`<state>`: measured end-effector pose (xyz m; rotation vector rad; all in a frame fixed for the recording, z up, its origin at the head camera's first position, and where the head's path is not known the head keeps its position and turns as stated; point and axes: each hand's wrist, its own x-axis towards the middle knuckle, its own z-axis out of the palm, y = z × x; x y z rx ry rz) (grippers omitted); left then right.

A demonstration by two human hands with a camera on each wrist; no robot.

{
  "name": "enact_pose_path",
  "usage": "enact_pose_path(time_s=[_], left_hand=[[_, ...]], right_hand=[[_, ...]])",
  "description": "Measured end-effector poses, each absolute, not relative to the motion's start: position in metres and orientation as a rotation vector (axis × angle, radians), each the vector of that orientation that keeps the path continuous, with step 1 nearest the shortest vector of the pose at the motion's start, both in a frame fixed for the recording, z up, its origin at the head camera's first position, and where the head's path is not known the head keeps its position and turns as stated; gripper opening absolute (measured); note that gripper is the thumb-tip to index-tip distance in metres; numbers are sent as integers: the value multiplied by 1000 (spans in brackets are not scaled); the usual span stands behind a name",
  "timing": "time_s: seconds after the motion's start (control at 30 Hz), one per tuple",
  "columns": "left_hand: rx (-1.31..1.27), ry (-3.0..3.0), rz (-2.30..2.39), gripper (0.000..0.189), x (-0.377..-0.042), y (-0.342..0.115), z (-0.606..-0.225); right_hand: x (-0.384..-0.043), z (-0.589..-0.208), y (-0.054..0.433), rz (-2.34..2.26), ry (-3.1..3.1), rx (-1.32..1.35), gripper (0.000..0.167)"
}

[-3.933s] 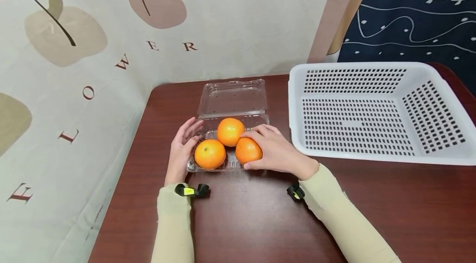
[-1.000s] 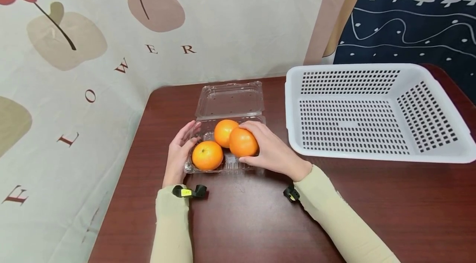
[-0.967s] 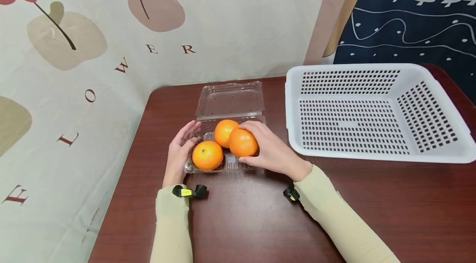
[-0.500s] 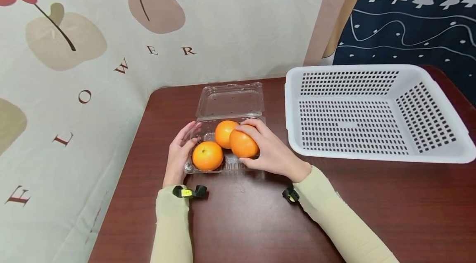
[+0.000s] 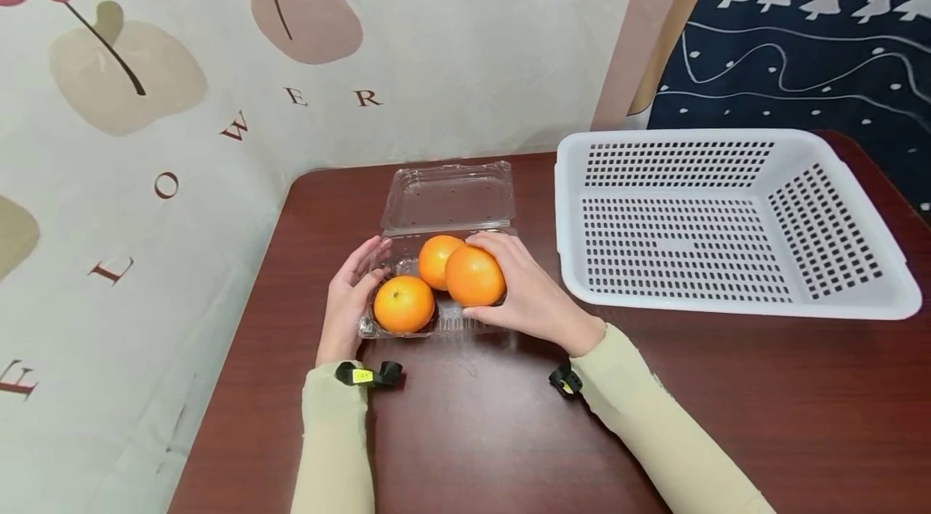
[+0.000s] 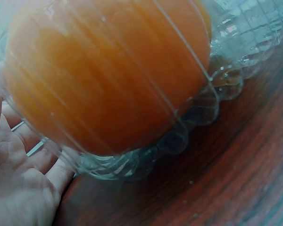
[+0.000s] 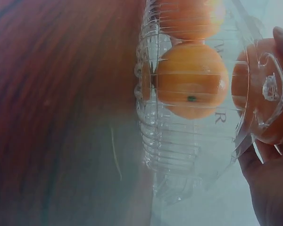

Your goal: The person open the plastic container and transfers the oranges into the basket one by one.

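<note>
Desk wood [image 5: 301, 255] shows between the clear box [image 5: 457, 326] and the left edge. Its lid [image 5: 447, 199] lies by the far edge, a white basket [image 5: 570, 223] by the far right corner. The right hand [image 5: 534, 292] curls round an orange [image 5: 475, 276] above two other oranges [image 5: 403, 305] inside; the left hand [image 5: 345, 300], loosely bent, touches the box's left end.

I count three round orange fruits [image 5: 403, 305], one clear plastic hinged box [image 5: 449, 199], one white rectangular perforated plastic basket [image 5: 676, 243], one reddish-brown table [image 5: 465, 425] and my two bare hands [image 5: 534, 292].
</note>
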<state>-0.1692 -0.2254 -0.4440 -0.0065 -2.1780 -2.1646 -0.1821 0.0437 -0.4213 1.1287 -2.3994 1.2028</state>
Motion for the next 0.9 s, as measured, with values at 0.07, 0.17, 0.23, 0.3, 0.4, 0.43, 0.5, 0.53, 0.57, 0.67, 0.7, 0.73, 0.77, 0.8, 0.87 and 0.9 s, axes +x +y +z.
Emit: enact_pose_path(time_s=[0.07,0.17,0.23,0.3,0.4,0.43,0.5,0.53,0.57,0.67,0.7,0.73,0.77,0.8,0.87,0.9], left_hand=[[-11,-2172,-2168,46,-170,-226,-443],[3,-2189,-2167,46,-170,-227,-443],[13,-2202,-2165,46,-170,-227,-443],[13,-2201,-2166,46,-170,-227,-444],[7,-2185,-2170,46,-170,-227,-444],[8,-2181,-2173,46,-170,-226,-445],[2,-2182,-2186,46,-171,-224,-445],[-6,-2187,-2189,47,-171,-224,-446],[-18,-2193,-2190,47,-172,-223,-446],[-51,-2191,-2185,46,-173,-224,-445],[-57,-2183,-2178,46,-174,-225,-444],[-52,-2184,-2167,46,-174,-226,-444],[-42,-2183,-2159,46,-173,-227,-444],[-33,-2182,-2156,45,-173,-228,-443],[-17,-2190,-2158,46,-171,-229,-443],[-10,-2196,-2161,46,-170,-228,-443]], right_hand=[[-182,-421,43,1222,-2395,1124,79],[-182,-419,42,1224,-2395,1133,77],[-182,-419,42,1208,-2396,1138,75],[-182,-418,41,1189,-2401,1135,72],[-180,-417,41,1176,-2429,1104,70],[-179,-416,41,1175,-2447,1088,70],[-176,-415,43,1188,-2495,1042,70],[-174,-415,43,1197,-2517,1017,70],[-172,-414,44,1205,-2536,996,70],[-170,-411,42,1236,-2565,957,70],[-169,-410,41,1243,-2565,959,70],[-169,-408,40,1244,-2567,962,69],[-169,-407,38,1243,-2570,966,69],[-169,-405,37,1237,-2576,967,68],[-168,-403,37,1232,-2592,964,67],[-167,-402,37,1222,-2605,958,67]])
